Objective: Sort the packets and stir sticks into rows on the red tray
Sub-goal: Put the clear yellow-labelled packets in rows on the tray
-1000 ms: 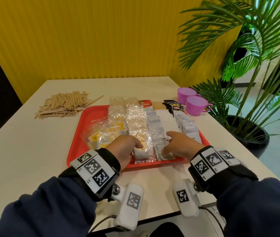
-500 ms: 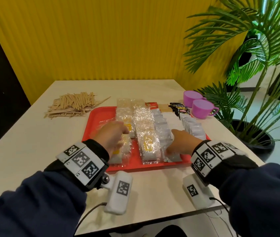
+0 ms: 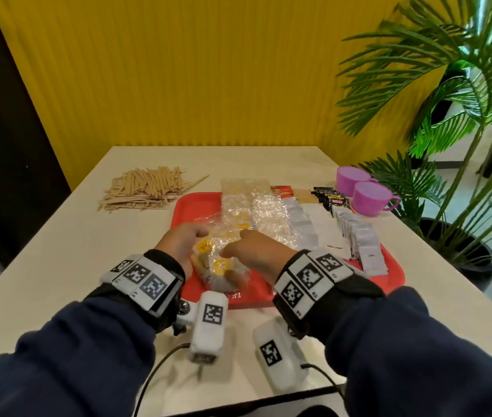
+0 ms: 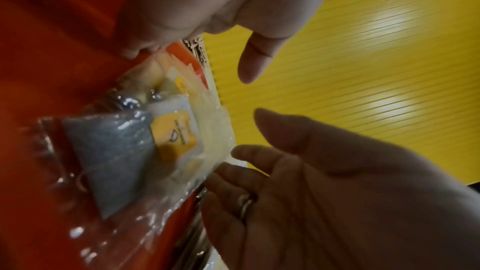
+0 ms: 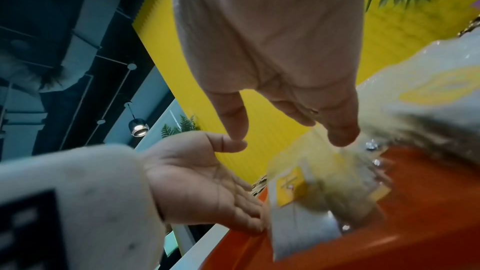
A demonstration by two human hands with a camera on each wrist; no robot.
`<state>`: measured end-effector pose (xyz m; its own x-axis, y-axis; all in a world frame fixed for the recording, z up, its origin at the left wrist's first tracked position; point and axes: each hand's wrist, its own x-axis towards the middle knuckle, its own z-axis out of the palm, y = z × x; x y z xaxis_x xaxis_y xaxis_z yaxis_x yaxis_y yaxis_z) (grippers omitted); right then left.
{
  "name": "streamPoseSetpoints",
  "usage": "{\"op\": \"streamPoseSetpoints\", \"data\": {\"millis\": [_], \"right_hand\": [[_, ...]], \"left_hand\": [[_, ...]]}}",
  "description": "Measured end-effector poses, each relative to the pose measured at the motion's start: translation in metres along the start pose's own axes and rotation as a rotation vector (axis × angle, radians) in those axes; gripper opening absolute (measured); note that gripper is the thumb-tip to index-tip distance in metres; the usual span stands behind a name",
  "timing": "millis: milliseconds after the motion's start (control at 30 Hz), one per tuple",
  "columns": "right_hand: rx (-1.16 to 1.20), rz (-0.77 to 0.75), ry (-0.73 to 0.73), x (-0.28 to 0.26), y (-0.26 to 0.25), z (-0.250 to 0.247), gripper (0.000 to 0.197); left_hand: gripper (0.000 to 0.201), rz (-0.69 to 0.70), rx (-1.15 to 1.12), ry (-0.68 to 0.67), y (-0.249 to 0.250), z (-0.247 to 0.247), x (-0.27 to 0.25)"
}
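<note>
On the red tray lie rows of clear tea-bag packets with yellow labels and white sachets. At the tray's front, a small bundle of clear packets sits between my hands. My left hand presses its left side with straight fingers, palm open. From the right, my right hand touches it with extended fingertips. In the left wrist view the bundle rests on the tray between both hands. The stir sticks lie heaped on the table left of the tray.
More white sachets stand in a row along the tray's right side. Small dark packets and two purple cups sit behind the tray on the right. A potted palm stands beside the table. A yellow wall runs behind.
My right hand left the white sachets and moved left to the clear packets. My left hand came in beside it, so both hands now bracket one bundle at the tray's front.
</note>
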<state>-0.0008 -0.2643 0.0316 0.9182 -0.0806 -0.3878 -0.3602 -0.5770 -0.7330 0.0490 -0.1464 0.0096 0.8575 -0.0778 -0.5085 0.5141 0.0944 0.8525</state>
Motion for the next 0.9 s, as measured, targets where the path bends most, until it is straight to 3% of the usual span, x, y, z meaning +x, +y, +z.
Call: {"op": "streamPoseSetpoints", "data": {"millis": [133,300,400,500,600,733,900], "right_hand": [[-0.051,0.047,0.017,0.011,-0.009,0.007,0.04],[-0.125,0.051,0.002,0.028,-0.005,0.019,0.039],[-0.367,0.119,0.024,0.031,-0.005,0.03,0.025],[-0.485,0.099,0.038,0.036,0.0,0.035,0.058],[-0.388,0.09,0.068,0.041,0.005,0.033,0.073],[-0.221,0.032,0.046,0.044,0.008,0.029,0.109],[-0.022,-0.01,0.112,0.049,0.013,0.028,0.119]], "left_hand": [[0.013,0.007,-0.053,-0.025,-0.001,0.003,0.002],[0.018,-0.017,-0.027,-0.028,-0.003,0.006,0.01],[0.011,-0.076,-0.083,-0.073,-0.005,0.009,0.015],[0.013,-0.08,-0.083,-0.032,-0.008,0.009,0.029],[0.014,-0.093,-0.029,-0.024,-0.009,0.01,0.035],[0.014,-0.047,0.073,-0.025,-0.011,0.01,0.034],[0.027,0.088,0.054,-0.106,-0.012,0.007,0.025]]}}
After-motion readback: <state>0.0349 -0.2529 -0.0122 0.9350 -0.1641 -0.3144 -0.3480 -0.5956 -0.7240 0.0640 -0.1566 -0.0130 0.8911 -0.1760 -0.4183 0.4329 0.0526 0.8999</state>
